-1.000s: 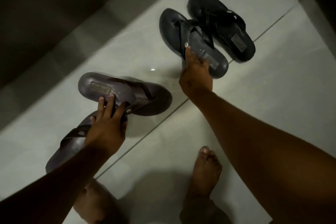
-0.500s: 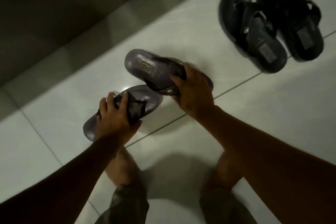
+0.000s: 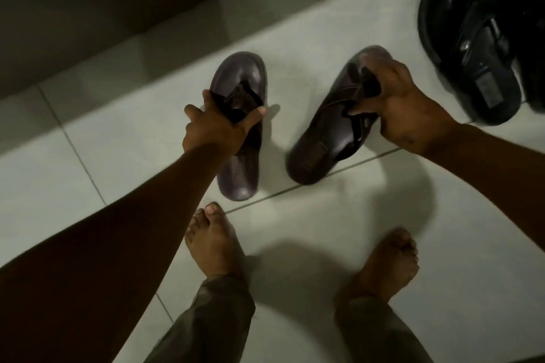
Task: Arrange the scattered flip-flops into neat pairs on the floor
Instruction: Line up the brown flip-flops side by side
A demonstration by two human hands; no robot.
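Two brown flip-flops lie on the pale tiled floor, toes pointing away from me. My left hand (image 3: 219,127) grips the straps of the left brown flip-flop (image 3: 240,177), which sits flat. My right hand (image 3: 404,106) holds the straps of the right brown flip-flop (image 3: 318,141), which is angled to the right with a gap between the two. A pair of black flip-flops (image 3: 463,47) lies side by side at the upper right, partly cut off by the frame edge.
A dark wall base (image 3: 118,23) runs diagonally across the top left. My bare feet (image 3: 212,242) stand on the tiles just behind the brown flip-flops. A grout line (image 3: 368,160) passes under their heels.
Both brown flip-flops have been turned from crossed and sideways to lying roughly parallel, toes away from me. The view has shifted, pushing the black pair to the upper right edge.
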